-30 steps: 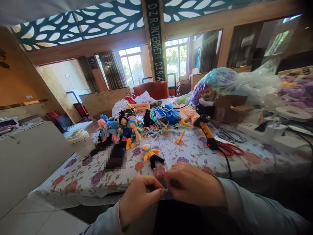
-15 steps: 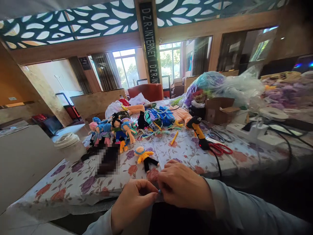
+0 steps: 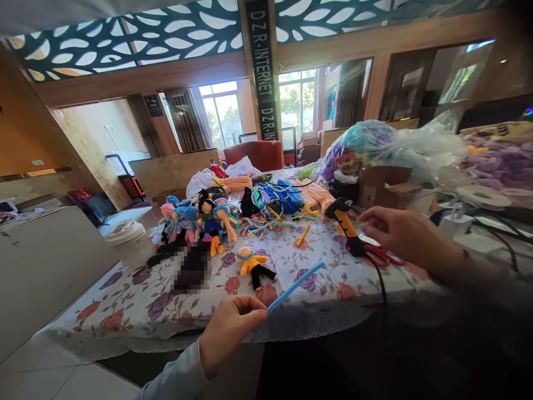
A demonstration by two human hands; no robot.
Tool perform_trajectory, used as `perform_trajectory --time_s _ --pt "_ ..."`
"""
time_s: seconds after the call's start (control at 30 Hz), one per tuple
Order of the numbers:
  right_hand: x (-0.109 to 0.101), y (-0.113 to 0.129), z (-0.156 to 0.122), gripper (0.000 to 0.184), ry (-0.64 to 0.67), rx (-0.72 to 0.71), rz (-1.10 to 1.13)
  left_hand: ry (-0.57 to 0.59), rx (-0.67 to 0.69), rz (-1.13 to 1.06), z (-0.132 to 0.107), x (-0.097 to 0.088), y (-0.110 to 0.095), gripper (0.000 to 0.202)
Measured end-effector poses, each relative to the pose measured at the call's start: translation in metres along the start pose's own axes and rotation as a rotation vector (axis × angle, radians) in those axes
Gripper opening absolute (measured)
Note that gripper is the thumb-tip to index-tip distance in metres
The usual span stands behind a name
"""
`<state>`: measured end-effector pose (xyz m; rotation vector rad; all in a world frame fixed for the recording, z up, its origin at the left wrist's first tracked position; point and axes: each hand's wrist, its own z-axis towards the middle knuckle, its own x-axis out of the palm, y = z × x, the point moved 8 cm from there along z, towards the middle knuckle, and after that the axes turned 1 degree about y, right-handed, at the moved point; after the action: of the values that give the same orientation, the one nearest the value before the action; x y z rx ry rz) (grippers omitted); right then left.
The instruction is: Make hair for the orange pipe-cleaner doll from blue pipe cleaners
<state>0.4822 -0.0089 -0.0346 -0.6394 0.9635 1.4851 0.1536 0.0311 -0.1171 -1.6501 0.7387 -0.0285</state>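
My left hand [image 3: 237, 328] pinches one end of a blue pipe cleaner [image 3: 296, 286], which slants up and right over the table edge. My right hand [image 3: 402, 236] is empty, fingers apart and slightly curled, just right of a black and yellow glue gun [image 3: 347, 225] and over red-handled scissors [image 3: 383, 255]. Part of the scissors is hidden beneath this hand. Beyond my left hand a small doll [image 3: 252, 264] in a yellow top and black trousers lies on the flowered tablecloth [image 3: 154, 303].
Several small dolls [image 3: 191, 216] are heaped at the left, beside a white lidded jar [image 3: 131, 241]. Behind lie bundled pipe cleaners [image 3: 283, 195] and a yellow stick [image 3: 303, 234]. A cardboard box [image 3: 383, 186], plastic bags [image 3: 425, 147] and a black cable [image 3: 380, 280] are on the right.
My right hand has left my left hand and moved right and up to the scissors. The blue pipe cleaner now shows at length from my left hand. The view has shifted slightly.
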Motion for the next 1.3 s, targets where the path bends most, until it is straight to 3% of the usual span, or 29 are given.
perform_trajectory --time_s 0.1,0.23,0.5,0.73,0.97,1.17,1.3 --pt "0.030 -0.052 -0.009 0.016 0.151 0.039 -0.172 -0.011 0.002 -0.045 0.003 -0.001 0.005 0.017" --pt "0.055 -0.072 -0.021 0.030 0.153 -0.005 -0.199 -0.017 -0.023 -0.122 0.008 0.000 0.013 0.016" --pt "0.063 -0.067 -0.016 0.040 0.261 0.024 -0.164 -0.021 -0.034 -0.179 0.008 -0.001 0.016 0.019" --pt "0.069 -0.086 -0.017 0.027 0.278 0.148 -0.193 -0.040 -0.071 -0.305 0.019 -0.005 0.035 0.032" --pt "0.068 -0.084 -0.018 0.030 0.277 0.161 -0.193 -0.117 -0.082 -0.425 0.026 -0.014 0.052 0.033" --pt "0.078 -0.075 -0.021 0.022 0.327 0.126 -0.144 -0.167 -0.089 -0.590 0.033 -0.019 0.063 0.034" --pt "0.069 -0.074 -0.023 0.020 0.317 0.129 -0.088 -0.234 -0.065 -0.655 0.033 -0.024 0.062 0.030"
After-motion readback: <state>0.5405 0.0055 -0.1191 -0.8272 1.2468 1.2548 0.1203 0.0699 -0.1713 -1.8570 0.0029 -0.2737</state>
